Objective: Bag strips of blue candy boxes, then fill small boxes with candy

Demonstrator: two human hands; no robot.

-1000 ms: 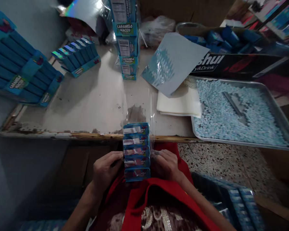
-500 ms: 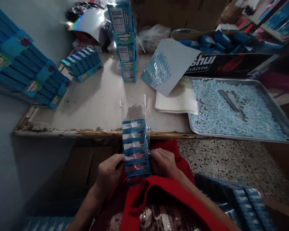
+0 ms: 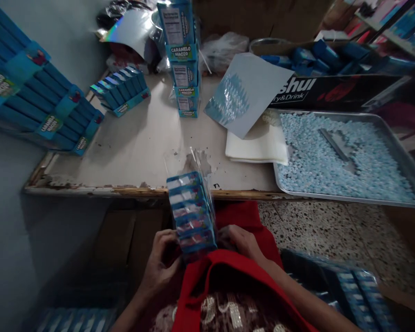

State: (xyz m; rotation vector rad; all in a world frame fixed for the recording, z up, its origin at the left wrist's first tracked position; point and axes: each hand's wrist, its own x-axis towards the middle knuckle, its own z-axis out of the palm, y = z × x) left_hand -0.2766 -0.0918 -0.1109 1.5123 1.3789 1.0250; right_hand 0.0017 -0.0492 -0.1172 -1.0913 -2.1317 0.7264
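A clear plastic bag point(image 3: 207, 196) holds a row of blue candy boxes point(image 3: 190, 210). It leans from my lap against the table edge, its empty upper end over the tabletop. My left hand point(image 3: 162, 258) is at the lower left side of the bag, thumb and fingers apart, fingertips by the boxes. Along the lower right side, my right hand point(image 3: 242, 242) has its fingers closed at the bag's edge; the fingertips are dark and blurred. The lower end of the bag is hidden by the red apron point(image 3: 228, 265).
Stacked wrapped candy boxes point(image 3: 48, 99) stand at left, with a small display pack point(image 3: 121, 90) and a tall stack point(image 3: 181, 64) behind. A printed sheet point(image 3: 249, 92) lies on cream papers point(image 3: 254, 150). Right of them is a metal tray point(image 3: 280, 182) of light-blue pieces.
The bag of boxes has tilted, its upper end swinging left. My left hand has loosened from a pinch, thumb and fingers spreading. My right hand has shifted slightly down.
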